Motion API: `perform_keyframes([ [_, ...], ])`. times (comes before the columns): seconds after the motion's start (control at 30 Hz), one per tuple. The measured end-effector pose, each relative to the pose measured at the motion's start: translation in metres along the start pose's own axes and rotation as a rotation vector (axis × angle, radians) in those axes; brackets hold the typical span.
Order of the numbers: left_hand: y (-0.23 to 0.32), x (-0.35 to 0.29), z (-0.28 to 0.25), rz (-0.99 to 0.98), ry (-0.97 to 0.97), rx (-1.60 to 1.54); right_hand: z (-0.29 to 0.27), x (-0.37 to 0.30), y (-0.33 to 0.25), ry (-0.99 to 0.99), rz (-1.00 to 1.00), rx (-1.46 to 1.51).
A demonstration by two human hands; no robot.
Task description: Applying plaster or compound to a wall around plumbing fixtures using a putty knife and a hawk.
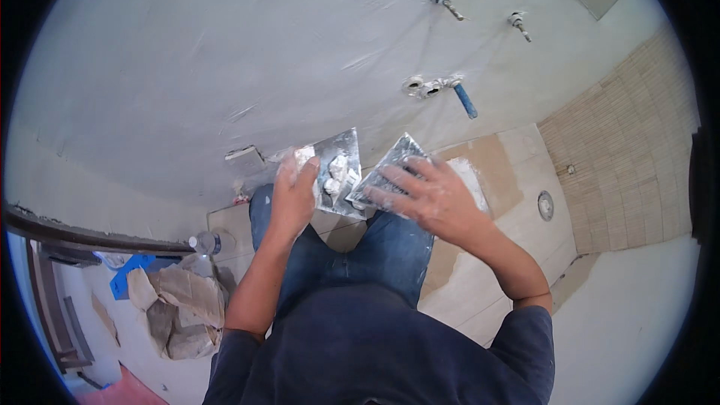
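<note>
My left hand [294, 193] grips a square metal plastering blade [344, 144] by its left edge, the thumb lying over a pale strip there. Lumps of wet white plaster [335, 174] sit on this blade. A second metal plastering blade [400, 148] is in my right hand [429, 196], whose fingers spread across its top while the thumb is hidden. The lower left corner of that second blade meets or overlaps the right edge of the first; whether they touch, I cannot tell. White smears cover both hands. Both blades are above my knees, in front of the grey wall [225, 67].
Capped pipe stubs [448, 4] and a blue pipe end [465, 100] stick out of the wall. A round drain [545, 205] lies in the tiled floor [502, 270] at right. At left are a clear plastic bottle [204, 244] and an opened paper sack [180, 292].
</note>
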State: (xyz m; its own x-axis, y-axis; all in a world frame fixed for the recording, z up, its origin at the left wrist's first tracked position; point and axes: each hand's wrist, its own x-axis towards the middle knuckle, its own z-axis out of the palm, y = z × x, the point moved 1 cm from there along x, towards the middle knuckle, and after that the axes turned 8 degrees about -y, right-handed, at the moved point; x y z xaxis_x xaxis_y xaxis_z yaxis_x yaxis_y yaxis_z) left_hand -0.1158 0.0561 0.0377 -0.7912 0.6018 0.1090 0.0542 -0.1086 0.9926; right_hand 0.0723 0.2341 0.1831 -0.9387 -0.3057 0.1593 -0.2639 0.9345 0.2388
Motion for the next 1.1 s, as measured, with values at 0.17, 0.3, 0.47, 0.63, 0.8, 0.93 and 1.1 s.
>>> perform_keyframes([
  [0.17,0.024,0.013,0.000,-0.034,0.237,-0.005,0.017,-0.002,-0.002,-0.043,0.081,0.122],
  [0.3,0.026,0.014,-0.016,-0.010,0.307,-0.024,0.048,-0.028,0.027,0.179,0.210,0.536],
  [0.47,-0.001,-0.011,-0.027,-0.006,0.244,-0.461,0.030,-0.015,0.058,0.765,0.754,1.316],
  [0.63,-0.013,-0.028,-0.016,-0.089,0.325,-0.394,-0.007,0.001,0.144,1.064,0.881,0.820],
  [0.8,-0.018,-0.032,-0.023,-0.061,0.176,-0.519,-0.015,0.030,0.192,1.046,1.084,0.305],
  [0.93,-0.026,-0.035,-0.031,-0.040,0.141,-0.529,-0.001,0.045,0.210,0.983,1.261,0.246],
  [1.1,-0.034,-0.037,-0.033,-0.086,0.225,-0.538,0.000,0.080,0.224,1.028,1.281,0.087],
])
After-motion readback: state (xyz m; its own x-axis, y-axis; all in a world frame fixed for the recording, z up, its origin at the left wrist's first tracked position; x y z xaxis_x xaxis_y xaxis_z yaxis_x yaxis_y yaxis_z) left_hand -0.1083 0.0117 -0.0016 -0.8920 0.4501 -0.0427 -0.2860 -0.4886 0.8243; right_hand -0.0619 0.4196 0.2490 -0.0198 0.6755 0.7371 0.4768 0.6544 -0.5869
